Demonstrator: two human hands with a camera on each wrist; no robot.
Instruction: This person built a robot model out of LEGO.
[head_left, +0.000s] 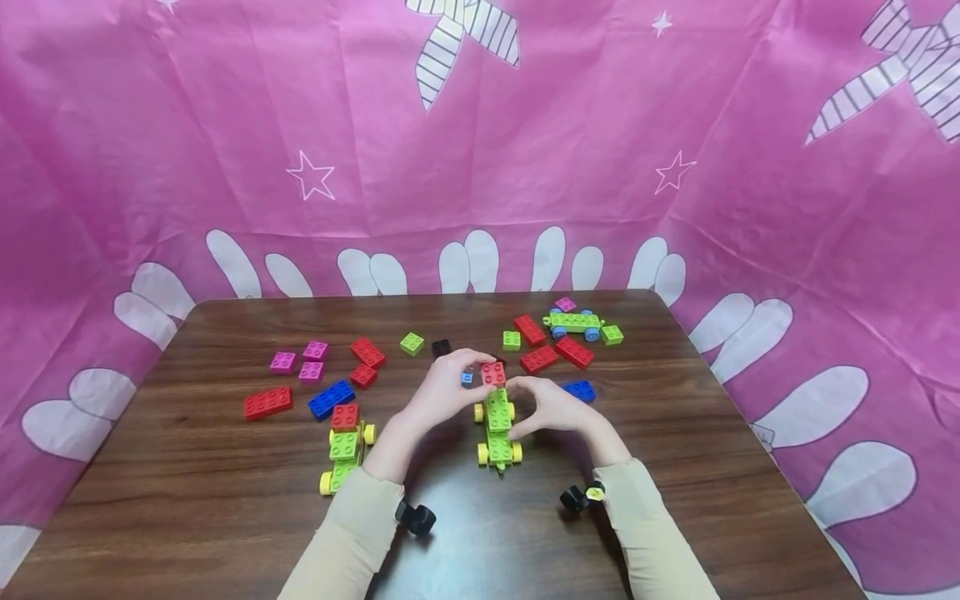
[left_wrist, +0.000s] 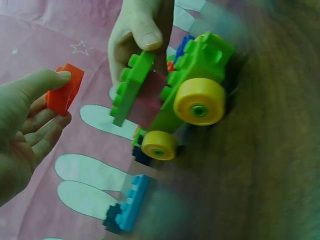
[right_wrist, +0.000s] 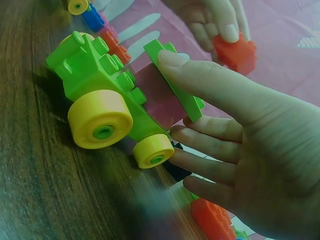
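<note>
Between thumb and fingers, my left hand (head_left: 442, 390) pinches a red brick (left_wrist: 65, 92), raised close over the far end of a toy car in the head view. The car has a green studded base (right_wrist: 92, 70) with yellow wheels (left_wrist: 200, 101) and stands on the table. A pink brick (right_wrist: 159, 95) is stacked on the base, topped by a green brick (left_wrist: 131, 90). My right hand (right_wrist: 225, 110) holds that green brick, its thumb on one side and fingers around the other. In the left wrist view, the red brick is apart from the stack.
A second yellow-wheeled car (head_left: 345, 446) with a red brick on top stands left of my left arm. Blue-wheeled base (head_left: 576, 322) lies at the back right among red bricks (head_left: 540, 359). Pink bricks (head_left: 311, 372) and a blue brick (head_left: 331, 400) are at the left.
</note>
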